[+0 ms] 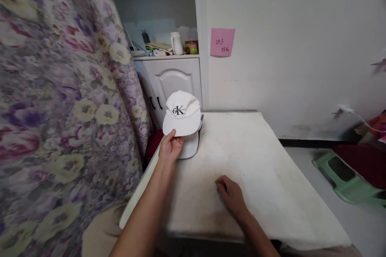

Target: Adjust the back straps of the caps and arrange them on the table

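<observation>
My left hand [171, 145] pinches the brim of a white baseball cap [181, 106] with black lettering on its front. The cap is held up over the left side of the table, its brim toward me. Beneath it, a second cap [189, 146] with a pale brim and dark edging lies on the table, mostly hidden by the white one. My right hand [230, 192] rests on or just over the table nearer to me, fingers curled with nothing visible in them.
A pale cloth covers the table [241, 144]. To the left hangs a floral curtain [75, 100]. Behind stands a white cabinet [176, 76] bearing a white jug [176, 43]. On the wall is a pink note [222, 42]. A green stool [346, 180] stands on the right.
</observation>
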A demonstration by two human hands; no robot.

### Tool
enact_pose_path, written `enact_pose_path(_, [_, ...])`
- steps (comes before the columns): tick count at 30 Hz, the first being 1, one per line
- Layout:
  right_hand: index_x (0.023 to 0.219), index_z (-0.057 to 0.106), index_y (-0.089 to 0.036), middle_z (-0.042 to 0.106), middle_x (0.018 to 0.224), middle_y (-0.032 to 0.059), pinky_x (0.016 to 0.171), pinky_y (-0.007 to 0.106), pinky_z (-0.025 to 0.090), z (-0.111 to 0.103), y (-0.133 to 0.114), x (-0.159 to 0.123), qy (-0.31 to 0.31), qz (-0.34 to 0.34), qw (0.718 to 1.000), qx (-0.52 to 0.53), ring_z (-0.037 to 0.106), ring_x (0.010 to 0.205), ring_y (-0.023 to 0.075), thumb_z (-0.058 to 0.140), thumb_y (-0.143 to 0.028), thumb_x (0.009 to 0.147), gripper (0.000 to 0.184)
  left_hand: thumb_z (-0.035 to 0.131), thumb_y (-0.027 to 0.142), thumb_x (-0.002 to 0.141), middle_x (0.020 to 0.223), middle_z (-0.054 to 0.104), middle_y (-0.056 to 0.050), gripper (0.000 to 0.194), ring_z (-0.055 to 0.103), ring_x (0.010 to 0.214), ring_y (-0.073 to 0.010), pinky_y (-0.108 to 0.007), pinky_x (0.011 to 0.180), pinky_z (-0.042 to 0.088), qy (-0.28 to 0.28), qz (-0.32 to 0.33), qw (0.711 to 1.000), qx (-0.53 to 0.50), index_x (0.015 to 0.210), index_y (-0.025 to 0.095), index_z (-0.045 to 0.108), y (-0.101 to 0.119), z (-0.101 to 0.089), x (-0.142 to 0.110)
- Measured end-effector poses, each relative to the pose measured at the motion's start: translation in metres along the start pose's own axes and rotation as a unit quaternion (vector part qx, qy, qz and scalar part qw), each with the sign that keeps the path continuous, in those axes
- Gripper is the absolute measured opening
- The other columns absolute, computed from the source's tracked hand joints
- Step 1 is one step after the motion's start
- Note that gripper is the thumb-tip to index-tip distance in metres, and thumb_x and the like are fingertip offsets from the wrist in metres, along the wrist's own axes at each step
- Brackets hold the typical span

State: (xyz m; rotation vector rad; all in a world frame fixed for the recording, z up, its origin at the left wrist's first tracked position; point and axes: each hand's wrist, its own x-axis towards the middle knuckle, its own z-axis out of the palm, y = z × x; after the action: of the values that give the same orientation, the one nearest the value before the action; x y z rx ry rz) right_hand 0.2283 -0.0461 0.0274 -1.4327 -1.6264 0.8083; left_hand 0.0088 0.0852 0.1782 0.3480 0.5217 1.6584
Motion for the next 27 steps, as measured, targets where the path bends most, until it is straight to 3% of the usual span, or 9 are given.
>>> enact_pose_path(4, [0.086,0.067,-0.020,0.069,0.075,0.0040,0.068,0.032,0.042,0.002,0.001,0.003,0.005,0.008,0.999,0.051,0.063,0.072,0.0225,0.053,-0.025,0.085,0.015,0.047,-0.005,0.090,0.100,0.080,-0.004,0.048,0.076,0.080,-0.0146,-0.023,0.072,0.061,-0.039,-0.010,0.999,0.003,0.128,0.022,0.062,-0.021,0.015,-0.016])
enact_pose_path(7, [0.095,0.067,-0.019,0.072,0.081,0.0059,0.067,0.032,0.048,-0.004,0.002,0.004,0.006,0.031,0.983,0.182,0.065,0.071,0.0211,0.056,-0.038,0.089,0.023,0.050,-0.004,0.089,0.104,0.080,-0.004,0.053,0.076,0.084,-0.0154,-0.023,0.075,0.061,-0.067,-0.054,0.996,0.015,0.133,0.025,0.059,-0.053,0.008,-0.047])
enact_pose_path(10, [0.111,0.067,-0.019,0.074,0.105,0.0115,0.079,0.038,0.054,-0.025,-0.001,0.003,0.029,0.051,0.908,0.415,0.069,0.091,0.0252,0.062,-0.054,0.086,0.043,0.057,-0.002,0.086,0.108,0.079,-0.004,0.057,0.075,0.093,-0.0181,-0.026,0.083,0.060,-0.068,-0.128,0.989,0.011,0.135,0.026,0.057,-0.088,-0.014,-0.089])
enact_pose_path(12, [0.116,0.067,-0.021,0.071,0.121,0.0117,0.090,0.042,0.053,-0.044,-0.006,0.002,0.058,0.030,0.859,0.508,0.066,0.108,0.0284,0.063,-0.058,0.084,0.049,0.064,-0.002,0.081,0.109,0.079,-0.003,0.060,0.075,0.096,-0.0195,-0.027,0.084,0.060,-0.048,-0.174,0.983,0.016,0.133,0.028,0.059,-0.109,-0.032,-0.116])
enact_pose_path(16, [0.109,0.070,-0.025,0.074,0.116,0.0070,0.089,0.040,0.054,-0.078,-0.017,0.001,0.129,0.028,0.838,0.529,0.067,0.106,0.0272,0.065,-0.059,0.083,0.043,0.078,0.002,0.071,0.098,0.080,-0.003,0.057,0.075,0.091,-0.0207,-0.028,0.081,0.061,-0.002,-0.256,0.966,0.035,0.122,0.025,0.066,-0.137,-0.060,-0.157])
enact_pose_path(21, [0.116,0.067,-0.022,0.078,0.104,0.0066,0.084,0.039,0.056,-0.096,-0.025,-0.002,0.130,0.059,0.821,0.552,0.072,0.097,0.0279,0.070,-0.048,0.083,0.042,0.087,0.008,0.062,0.096,0.079,-0.001,0.054,0.074,0.093,-0.0221,-0.027,0.078,0.061,-0.006,-0.287,0.956,0.066,0.109,0.026,0.070,-0.145,-0.071,-0.179])
enact_pose_path(27, [0.122,0.064,-0.020,0.077,0.109,0.0105,0.084,0.042,0.056,-0.103,-0.035,-0.013,0.099,0.053,0.819,0.563,0.072,0.100,0.0313,0.075,-0.042,0.078,0.051,0.086,0.013,0.065,0.098,0.079,-0.007,0.039,0.074,0.093,-0.0271,-0.033,0.080,0.059,-0.084,-0.273,0.952,0.113,0.101,0.019,0.073,-0.125,-0.068,-0.169])
